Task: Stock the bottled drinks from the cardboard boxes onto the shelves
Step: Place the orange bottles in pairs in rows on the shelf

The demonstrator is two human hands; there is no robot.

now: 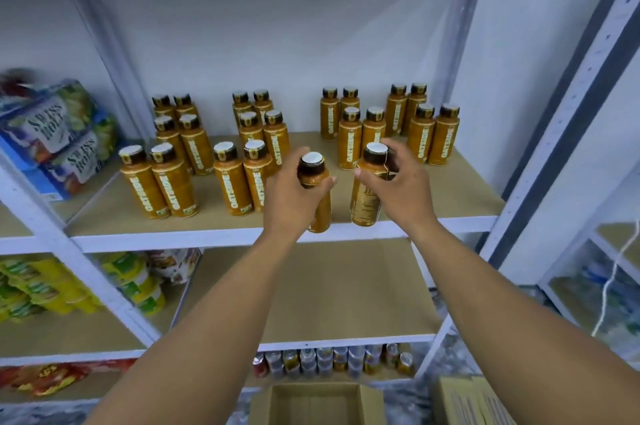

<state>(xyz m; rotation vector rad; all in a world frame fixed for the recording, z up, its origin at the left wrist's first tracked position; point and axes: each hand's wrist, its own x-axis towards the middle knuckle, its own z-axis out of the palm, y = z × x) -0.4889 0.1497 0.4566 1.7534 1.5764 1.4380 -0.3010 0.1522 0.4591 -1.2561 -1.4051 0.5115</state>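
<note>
My left hand (294,194) grips an orange bottle with a dark cap (313,178) at its shoulder, over the front edge of the tan shelf (450,192). My right hand (401,185) grips a second orange bottle (369,189) just to the right, its base near the shelf's front edge. Several matching orange bottles (228,178) stand in paired rows across the shelf behind. An open cardboard box (317,404) sits on the floor below, between my arms; its visible inside shows no bottles.
Another cardboard box (460,400) sits at the lower right. Swiss roll packs (59,133) fill the left bay; yellow snack packs (38,289) lie below them. Cans (332,360) line the bottom shelf. White uprights (460,78) frame the bay. The middle shelf (346,296) is bare.
</note>
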